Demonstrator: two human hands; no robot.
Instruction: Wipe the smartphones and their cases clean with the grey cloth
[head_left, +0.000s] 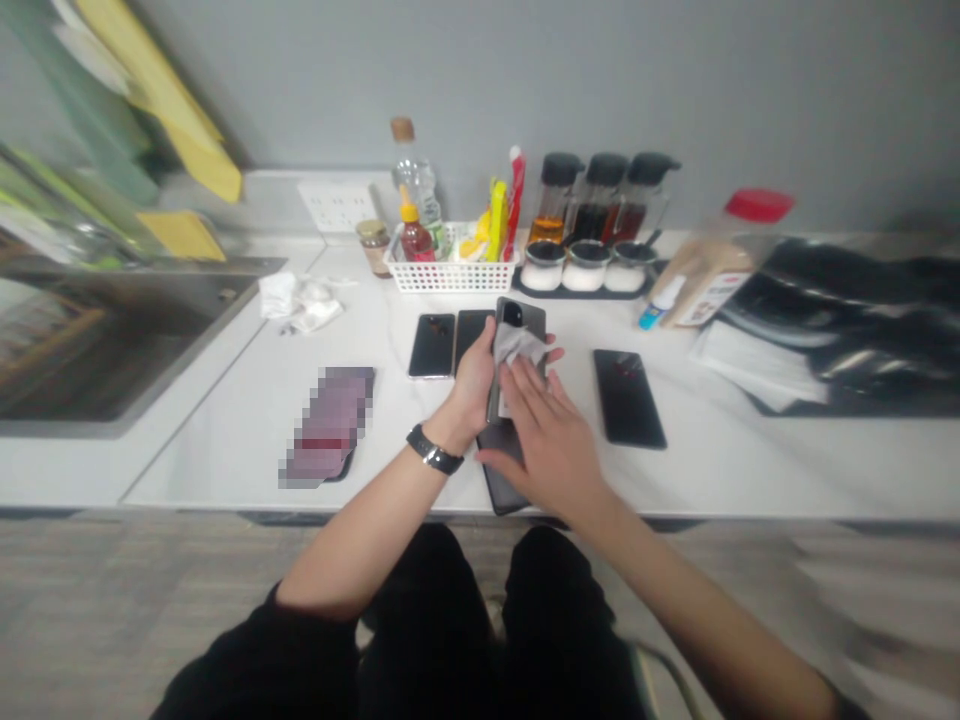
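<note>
My left hand is closed around a dark grey smartphone, its camera side facing up. With fingers stretched flat, my right hand presses a white tissue against the phone's back. Beneath my hands another dark phone lies near the counter's front edge, partly covered. Behind my left hand are a black phone and, beside it, a dark phone that is partly hidden. A black phone lies to the right. On the left lies a phone whose surface is pixelated.
Crumpled tissues lie by the sink. Along the wall stand a white basket with bottles and packets, and a rack of seasoning jars. A red-capped jug, a small spray bottle and a black stove are at right.
</note>
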